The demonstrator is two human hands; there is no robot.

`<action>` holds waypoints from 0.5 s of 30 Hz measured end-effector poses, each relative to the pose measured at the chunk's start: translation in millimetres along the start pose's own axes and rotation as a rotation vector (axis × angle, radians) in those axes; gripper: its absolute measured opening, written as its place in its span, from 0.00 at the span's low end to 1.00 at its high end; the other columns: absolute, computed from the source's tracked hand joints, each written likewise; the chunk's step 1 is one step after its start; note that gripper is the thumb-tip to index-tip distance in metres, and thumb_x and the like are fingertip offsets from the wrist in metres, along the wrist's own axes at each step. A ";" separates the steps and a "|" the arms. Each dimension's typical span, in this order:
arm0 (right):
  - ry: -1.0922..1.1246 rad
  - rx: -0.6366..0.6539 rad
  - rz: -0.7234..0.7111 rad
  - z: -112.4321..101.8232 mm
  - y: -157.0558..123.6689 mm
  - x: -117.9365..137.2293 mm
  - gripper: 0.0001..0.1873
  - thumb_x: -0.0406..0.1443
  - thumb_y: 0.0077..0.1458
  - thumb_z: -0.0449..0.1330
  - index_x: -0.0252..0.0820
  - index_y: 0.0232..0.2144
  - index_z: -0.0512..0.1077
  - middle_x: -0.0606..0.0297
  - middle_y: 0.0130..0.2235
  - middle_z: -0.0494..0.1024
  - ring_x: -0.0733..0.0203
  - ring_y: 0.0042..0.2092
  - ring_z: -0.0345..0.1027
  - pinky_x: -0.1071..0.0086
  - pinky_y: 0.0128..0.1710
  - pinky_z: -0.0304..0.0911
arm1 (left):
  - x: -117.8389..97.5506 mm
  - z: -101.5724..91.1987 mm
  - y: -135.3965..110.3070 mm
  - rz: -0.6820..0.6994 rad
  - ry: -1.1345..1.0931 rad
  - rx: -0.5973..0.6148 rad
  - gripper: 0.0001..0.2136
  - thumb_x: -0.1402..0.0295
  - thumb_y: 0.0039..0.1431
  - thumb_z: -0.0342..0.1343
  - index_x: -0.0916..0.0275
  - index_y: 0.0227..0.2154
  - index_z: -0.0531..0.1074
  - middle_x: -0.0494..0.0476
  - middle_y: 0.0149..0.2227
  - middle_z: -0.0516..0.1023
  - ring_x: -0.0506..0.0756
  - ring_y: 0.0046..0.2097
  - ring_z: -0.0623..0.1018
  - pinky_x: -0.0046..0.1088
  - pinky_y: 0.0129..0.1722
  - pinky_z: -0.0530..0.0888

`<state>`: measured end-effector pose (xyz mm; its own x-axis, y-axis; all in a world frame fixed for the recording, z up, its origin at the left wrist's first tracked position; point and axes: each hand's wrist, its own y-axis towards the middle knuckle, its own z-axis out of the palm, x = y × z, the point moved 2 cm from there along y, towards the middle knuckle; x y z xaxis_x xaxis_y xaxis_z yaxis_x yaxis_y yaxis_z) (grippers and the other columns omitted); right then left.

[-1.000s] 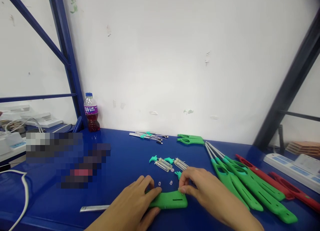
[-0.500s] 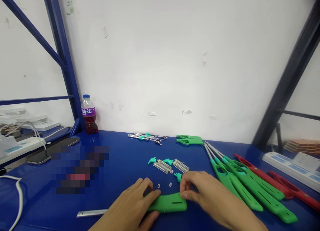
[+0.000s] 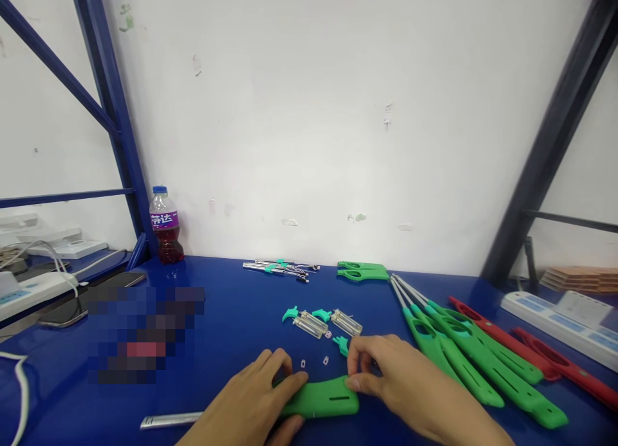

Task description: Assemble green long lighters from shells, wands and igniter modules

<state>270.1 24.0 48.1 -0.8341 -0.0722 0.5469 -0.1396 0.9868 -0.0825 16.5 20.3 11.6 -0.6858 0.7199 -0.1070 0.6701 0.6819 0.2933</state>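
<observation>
A green long-nosed lighter [image 3: 321, 399] lies near the front of the blue table, its metal tube [image 3: 171, 420] pointing left. My left hand [image 3: 251, 394] is closed around its middle, thumb below and fingers above, hiding the trigger area. My right hand [image 3: 381, 372] pinches the upper corner of the handle's right end; whether a small part sits between those fingertips is hidden. Just beyond are teal triggers [image 3: 290, 314], clear fuel tanks [image 3: 309, 325] and tiny pale clips [image 3: 326, 360]. One teal trigger [image 3: 340, 345] lies close to my right fingers.
Several green lighters [image 3: 476, 343] and red lighters [image 3: 570, 359] lie at right. Farther back are metal tubes with wires [image 3: 277, 268] and green handle shells [image 3: 362, 271]. A drink bottle [image 3: 167, 227], phone [image 3: 91, 298] and power strip [image 3: 555, 320] line the sides; a blurred patch covers something at left.
The view has shifted slightly, so everything sits a little farther left. Both hands keep nearly the same hold on the green lighter.
</observation>
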 end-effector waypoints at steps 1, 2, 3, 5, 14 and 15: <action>-0.003 -0.007 0.006 -0.5 -0.5 0.1 0.04 0.35 0.60 0.65 0.52 0.33 0.78 0.70 0.36 0.81 0.55 0.42 0.73 0.67 0.39 0.58 | 0.1 -0.3 1.0 0.000 0.000 0.000 0.23 0.71 0.62 0.65 0.52 0.60 0.75 0.59 0.56 0.80 0.68 0.52 0.82 0.43 0.52 0.82; -0.005 -0.011 0.004 -1.0 -1.1 0.3 0.03 0.36 0.60 0.66 0.52 0.33 0.78 0.70 0.36 0.81 0.55 0.42 0.73 0.68 0.39 0.57 | 0.1 -0.6 2.1 -0.001 0.000 -0.003 0.23 0.71 0.62 0.65 0.52 0.60 0.75 0.59 0.56 0.80 0.68 0.52 0.82 0.44 0.52 0.82; -0.005 -0.013 -0.002 -1.7 -1.9 0.5 0.03 0.36 0.61 0.65 0.52 0.33 0.78 0.70 0.36 0.81 0.55 0.42 0.73 0.68 0.38 0.57 | 0.1 -0.9 3.2 0.000 -0.002 -0.002 0.23 0.71 0.62 0.65 0.53 0.60 0.75 0.59 0.55 0.80 0.67 0.52 0.82 0.44 0.52 0.82; -0.002 -0.005 -0.019 -3.6 -3.6 0.7 0.03 0.38 0.62 0.65 0.53 0.34 0.79 0.70 0.36 0.81 0.54 0.42 0.73 0.68 0.38 0.57 | -0.1 -1.6 4.6 0.002 -0.012 0.005 0.23 0.71 0.62 0.65 0.52 0.60 0.75 0.58 0.55 0.80 0.67 0.51 0.82 0.44 0.51 0.83; 0.199 -0.299 -0.134 -33.7 -12.1 -2.0 0.26 0.57 0.70 0.53 0.47 0.29 0.71 0.69 0.28 0.70 0.59 0.31 0.61 0.66 0.31 0.53 | 1.2 -3.8 5.2 0.026 0.007 -0.029 0.22 0.69 0.65 0.64 0.51 0.61 0.75 0.58 0.54 0.81 0.66 0.52 0.83 0.43 0.52 0.84; 0.283 -0.386 -0.149 -37.8 -14.2 -1.7 0.28 0.59 0.69 0.53 0.46 0.27 0.69 0.69 0.26 0.65 0.60 0.29 0.57 0.67 0.29 0.52 | 0.4 -4.2 5.0 0.032 0.012 -0.049 0.23 0.69 0.64 0.64 0.51 0.61 0.75 0.58 0.54 0.81 0.66 0.52 0.84 0.43 0.52 0.84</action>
<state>293.7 15.6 79.8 -0.6353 -0.2266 0.7383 0.0065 0.9544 0.2985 18.4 23.5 17.0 -0.6681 0.7392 -0.0854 0.6770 0.6514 0.3426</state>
